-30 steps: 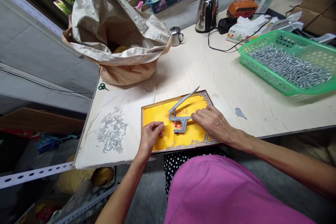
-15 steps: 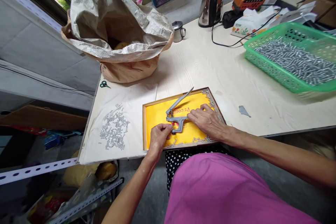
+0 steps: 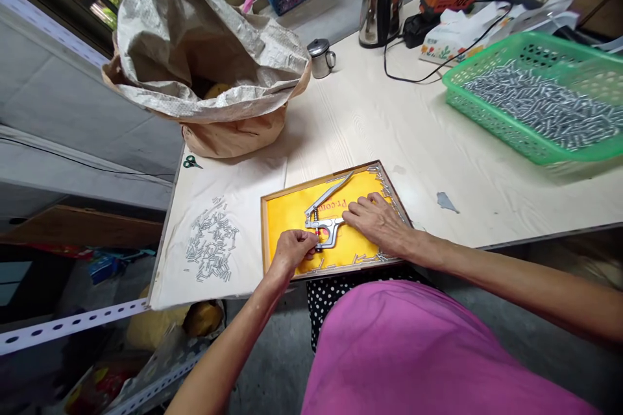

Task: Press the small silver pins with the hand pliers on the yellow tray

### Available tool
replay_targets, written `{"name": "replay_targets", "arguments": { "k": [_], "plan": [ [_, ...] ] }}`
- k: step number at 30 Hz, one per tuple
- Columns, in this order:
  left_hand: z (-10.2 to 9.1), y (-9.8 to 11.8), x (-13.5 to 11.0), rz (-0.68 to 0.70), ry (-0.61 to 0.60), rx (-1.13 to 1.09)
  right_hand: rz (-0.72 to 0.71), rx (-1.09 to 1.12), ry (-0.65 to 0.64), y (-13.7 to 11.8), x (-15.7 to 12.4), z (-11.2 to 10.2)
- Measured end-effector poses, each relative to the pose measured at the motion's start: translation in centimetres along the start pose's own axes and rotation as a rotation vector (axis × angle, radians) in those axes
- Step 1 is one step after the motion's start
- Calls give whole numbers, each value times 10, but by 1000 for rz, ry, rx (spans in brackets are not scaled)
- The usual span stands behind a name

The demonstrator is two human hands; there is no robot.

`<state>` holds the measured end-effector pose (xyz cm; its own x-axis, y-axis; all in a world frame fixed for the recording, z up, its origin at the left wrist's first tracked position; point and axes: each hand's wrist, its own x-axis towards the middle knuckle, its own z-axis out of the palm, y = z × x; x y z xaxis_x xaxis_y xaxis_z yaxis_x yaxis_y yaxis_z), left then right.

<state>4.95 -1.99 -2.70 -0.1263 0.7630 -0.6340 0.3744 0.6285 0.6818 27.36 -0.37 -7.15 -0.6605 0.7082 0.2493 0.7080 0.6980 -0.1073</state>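
Note:
Grey metal snap pliers (image 3: 331, 233) lie over a shallow tray (image 3: 264, 233) lined with yellow. Their upper handle is raised, with a coil spring beneath it near the pivot. My right hand (image 3: 377, 224) is closed round the lower handle, at the tray's right side. At the jaw end, the thumb and fingers of my left hand (image 3: 294, 249) are pinched together. Whatever sits in that pinch is too small to make out. A bit of red shows between the jaws. Small metal pieces (image 3: 360, 258) lie along the tray's near and right edges.
Left of the tray, small silvery pieces (image 3: 213, 243) are heaped on a white sheet. Behind stands a large open woven sack (image 3: 233, 133), with green scissors (image 3: 191, 162) beside it. A green basket (image 3: 516, 133) of metal pieces, a kettle (image 3: 382, 6) and a lidded cup (image 3: 321, 59) are farther back.
The whole view has shifted slightly. The pliers' upper handle sits a little lower, its tip now inside the tray's far rim. Both hands keep nearly the same place and grip.

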Motion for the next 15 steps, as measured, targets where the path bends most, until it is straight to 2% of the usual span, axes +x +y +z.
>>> {"name": "replay_targets", "arguments": {
  "k": [6,8,11,15],
  "plan": [
    [-4,-5,3,9,-41,53,8,75,22,21,11,-7],
    [-5,-7,4,13,-59,62,-14,72,-8,26,15,-7],
    [-4,-9,3,15,-67,63,-65,75,-62,24,17,-2],
    [-3,-10,0,12,-52,45,-71,98,-54,17,11,3]
  ]
}}
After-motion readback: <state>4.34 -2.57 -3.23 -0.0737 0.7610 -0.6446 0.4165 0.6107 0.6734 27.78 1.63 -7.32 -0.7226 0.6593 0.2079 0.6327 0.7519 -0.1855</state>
